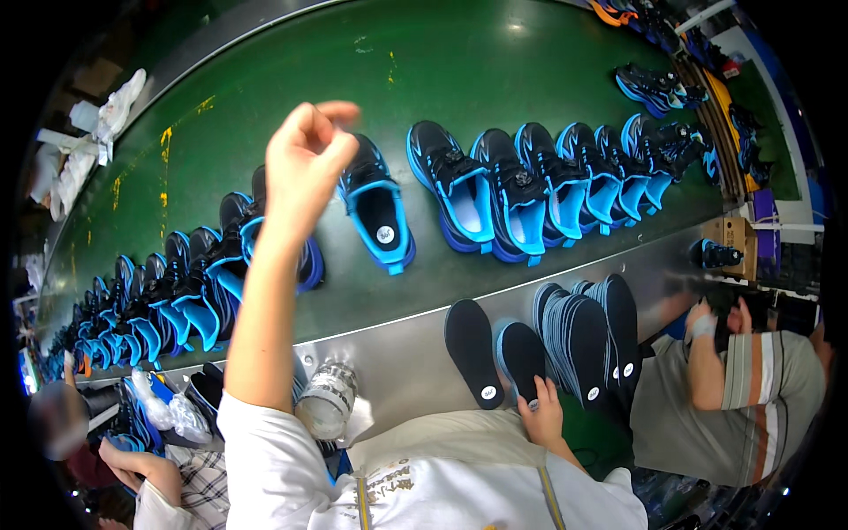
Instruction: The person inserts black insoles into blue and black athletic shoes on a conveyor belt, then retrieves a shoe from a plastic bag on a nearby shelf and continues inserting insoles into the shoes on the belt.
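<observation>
My left hand is raised over the green work surface, its fingers loosely curled with thumb and forefinger apart and nothing visible between them. Just right of it stands a black and blue sneaker with a black insole inside, a round white sticker at its heel. My right hand grips the heel end of a loose black insole lying on the metal ledge. Left of that lies another insole, and to its right is a fanned pile of insoles.
A row of sneakers stands to the right, and another long row runs off left. On the metal edge sits a clear jar. One person in a striped shirt is at right, another in plaid at left.
</observation>
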A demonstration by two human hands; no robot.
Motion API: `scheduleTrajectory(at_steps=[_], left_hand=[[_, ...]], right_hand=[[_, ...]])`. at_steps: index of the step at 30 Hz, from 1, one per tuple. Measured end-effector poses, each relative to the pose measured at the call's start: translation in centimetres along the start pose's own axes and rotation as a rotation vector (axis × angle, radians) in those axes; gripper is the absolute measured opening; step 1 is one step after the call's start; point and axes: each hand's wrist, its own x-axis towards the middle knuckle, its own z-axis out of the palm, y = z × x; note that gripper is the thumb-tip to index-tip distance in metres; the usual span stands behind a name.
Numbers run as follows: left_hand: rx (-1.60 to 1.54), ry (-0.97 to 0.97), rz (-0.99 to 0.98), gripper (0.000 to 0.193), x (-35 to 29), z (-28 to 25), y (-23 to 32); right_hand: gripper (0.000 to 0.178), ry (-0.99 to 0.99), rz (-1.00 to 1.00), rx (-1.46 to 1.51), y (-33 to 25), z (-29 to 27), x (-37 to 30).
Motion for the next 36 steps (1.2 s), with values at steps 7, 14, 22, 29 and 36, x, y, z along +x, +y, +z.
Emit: scheduleTrajectory(at_steps=[7, 14, 22, 29, 36], left_hand=[[0.264, -0.251, 0.024, 0.051, -5.2, 9.6, -2.1], [0.392, -0.171, -0.013, 0.039, -2.7, 12.7, -4.6], [0.352, -0.299, -0.340, 0.043, -1.8, 10.7, -4.3], [0.164, -0.394, -0.490, 0.042, -2.0, 10.0, -4.1], [0.111, -0.414, -0.489, 0.038, -2.7, 9.8, -4.2]], right_hand=[[0.030, 0.261, -0.389, 0.183, -4.7, -6.2, 3.9], [0.015, -0.217, -0.362, 0.600, -13.7, -15.7, 16.4], [0.018, -0.351, -0.462, 0.077, -19.7, -10.6, 24.2], [0.021, 0.062, -0.725, -0.259, -20.0, -3.5, 24.3], [0.020, -0.311, -0.543, -0.628, -22.5, -7.1, 23.8]])
